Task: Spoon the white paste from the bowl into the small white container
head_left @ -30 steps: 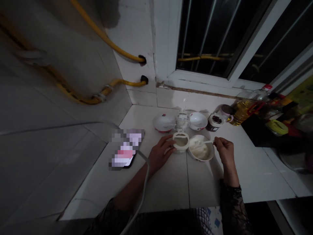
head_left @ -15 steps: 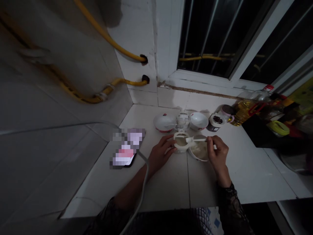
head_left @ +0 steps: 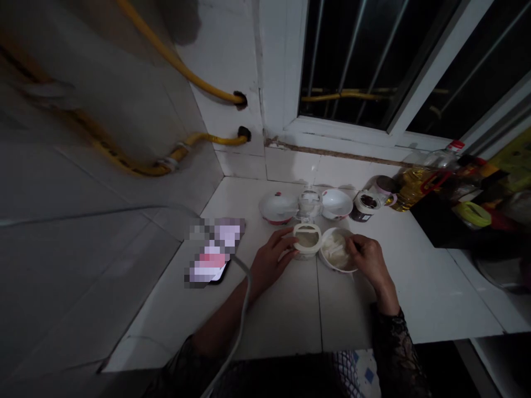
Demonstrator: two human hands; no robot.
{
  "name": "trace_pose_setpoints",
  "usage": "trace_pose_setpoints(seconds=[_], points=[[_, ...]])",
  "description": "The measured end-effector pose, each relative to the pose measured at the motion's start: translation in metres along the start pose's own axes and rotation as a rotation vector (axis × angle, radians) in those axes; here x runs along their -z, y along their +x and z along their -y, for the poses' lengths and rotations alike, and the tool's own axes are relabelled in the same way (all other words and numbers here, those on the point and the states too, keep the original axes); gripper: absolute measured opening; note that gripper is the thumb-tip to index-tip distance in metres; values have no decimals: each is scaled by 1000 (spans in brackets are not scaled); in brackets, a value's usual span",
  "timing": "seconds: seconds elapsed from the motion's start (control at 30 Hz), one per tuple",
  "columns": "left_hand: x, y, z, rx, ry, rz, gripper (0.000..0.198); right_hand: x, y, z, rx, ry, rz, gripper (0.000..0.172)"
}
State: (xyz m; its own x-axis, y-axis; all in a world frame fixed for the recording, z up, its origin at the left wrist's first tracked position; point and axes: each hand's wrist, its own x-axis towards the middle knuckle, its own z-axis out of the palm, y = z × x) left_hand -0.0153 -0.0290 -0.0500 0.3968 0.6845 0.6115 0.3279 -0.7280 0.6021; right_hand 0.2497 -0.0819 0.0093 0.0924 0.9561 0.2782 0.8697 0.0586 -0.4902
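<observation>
My left hand (head_left: 274, 257) rests against the left side of a white jar (head_left: 307, 255), its fingers and thumb curved around the wall. The jar stands uncovered, with a narrow bar across its mouth and pale contents inside. Beside it on the right is a small white bowl (head_left: 338, 270) holding a pale powder or paste. My right hand (head_left: 369, 258) is closed in a pinch on the handle of a white spoon (head_left: 333, 250), whose head dips into the bowl; the fingers hide most of the handle.
Behind stand two white bowls (head_left: 277, 207) (head_left: 337, 204), a clear container (head_left: 310, 203) and a dark-filled jar (head_left: 365, 207). An oil bottle (head_left: 410, 188) is at the back right. A phone (head_left: 219, 249) lies left. A grey cable (head_left: 244, 309) crosses before my left forearm.
The spoon has moved right and down, from over the jar's mouth into the bowl. My right hand has lowered with it. My left hand stays at the jar.
</observation>
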Motion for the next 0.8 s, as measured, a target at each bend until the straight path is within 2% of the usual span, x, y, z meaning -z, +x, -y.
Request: trace_pose_setpoints(seconds=[0.23, 0.33, 0.8], points=[[0, 1, 0, -29, 0, -12, 17, 5, 0, -6, -166, 145, -55, 43], [0, 1, 0, -31, 8, -17, 16, 8, -1, -7, -198, 181, -110, 44], [0, 0, 1, -21, 20, 4, 17, 7, 2, -10, -305, 213, -146, 45]])
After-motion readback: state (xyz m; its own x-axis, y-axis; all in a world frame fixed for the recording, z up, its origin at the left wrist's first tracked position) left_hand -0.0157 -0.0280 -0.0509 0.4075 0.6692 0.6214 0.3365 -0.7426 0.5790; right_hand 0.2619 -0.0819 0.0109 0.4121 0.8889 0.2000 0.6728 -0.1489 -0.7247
